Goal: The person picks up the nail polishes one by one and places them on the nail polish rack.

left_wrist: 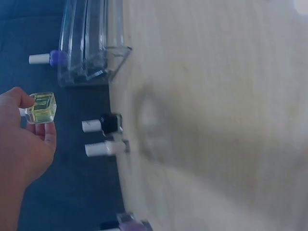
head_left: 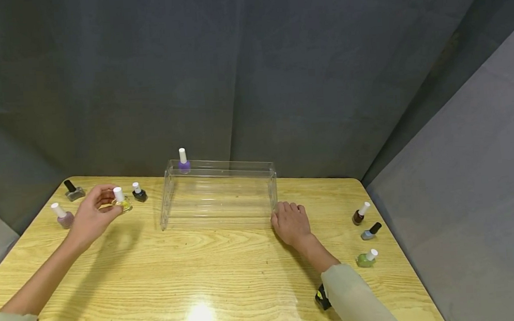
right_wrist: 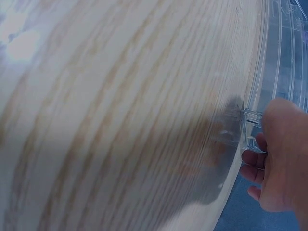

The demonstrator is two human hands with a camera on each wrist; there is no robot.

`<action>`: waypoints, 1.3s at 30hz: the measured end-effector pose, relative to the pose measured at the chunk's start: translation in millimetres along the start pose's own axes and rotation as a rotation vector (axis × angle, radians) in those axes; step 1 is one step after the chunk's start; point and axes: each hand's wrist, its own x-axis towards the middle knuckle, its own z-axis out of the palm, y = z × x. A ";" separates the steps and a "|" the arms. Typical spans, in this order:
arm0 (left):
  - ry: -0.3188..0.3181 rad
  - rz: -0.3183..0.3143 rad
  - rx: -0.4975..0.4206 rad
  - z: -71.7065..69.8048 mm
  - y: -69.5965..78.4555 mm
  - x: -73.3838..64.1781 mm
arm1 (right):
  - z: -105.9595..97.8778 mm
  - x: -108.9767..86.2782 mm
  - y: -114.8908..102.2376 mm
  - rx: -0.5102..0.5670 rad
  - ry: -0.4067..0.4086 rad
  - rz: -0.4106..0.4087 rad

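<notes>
My left hand (head_left: 95,211) pinches a nail polish bottle (left_wrist: 42,108) of clear glass with yellow polish and a white cap, held up off the table at the left. Its thumb and fingertips are on the bottle. In the middle back stands a clear tiered acrylic rack (head_left: 220,225). A purple nail polish bottle (head_left: 184,165) with a white cap stands upright on the rack's top tier, at the left end. My right hand (head_left: 292,222) grips the rack's front right corner, its fingers bent around the side in the right wrist view.
Left of the rack stand a black bottle (head_left: 140,194), a grey bottle (head_left: 76,193) with a black cap and a mauve bottle (head_left: 66,220). Toward the right edge are dark brown (head_left: 358,218), blue-grey (head_left: 367,234) and green (head_left: 365,260) bottles. A dark curtain (head_left: 253,83) hangs behind the table.
</notes>
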 end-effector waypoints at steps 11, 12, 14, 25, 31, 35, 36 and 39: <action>-0.093 0.045 -0.061 29.3 30.7 46.2 | -1.6 1.4 -0.4 -0.015 0.001 -0.014; -0.097 0.049 -0.068 32.0 34.2 49.1 | -1.7 1.4 -0.4 -0.015 -0.002 -0.013; -0.101 0.061 -0.086 37.6 40.8 55.4 | -1.8 1.6 -0.7 -0.016 -0.008 -0.012; -0.143 0.100 -0.093 74.5 68.2 89.6 | -3.6 -0.5 -0.1 -0.039 0.012 -0.044; -0.190 0.087 -0.116 101.1 75.6 106.4 | -4.8 0.5 0.1 -0.042 -0.003 -0.034; -0.217 0.094 -0.068 117.6 77.8 116.6 | -6.2 0.4 -0.4 -0.036 0.000 -0.037; -0.226 0.095 -0.055 121.4 78.6 119.2 | -6.2 0.1 -0.3 -0.038 0.001 -0.037; -0.260 0.096 -0.041 132.7 80.0 127.7 | -5.0 -0.9 0.5 -0.032 0.010 -0.038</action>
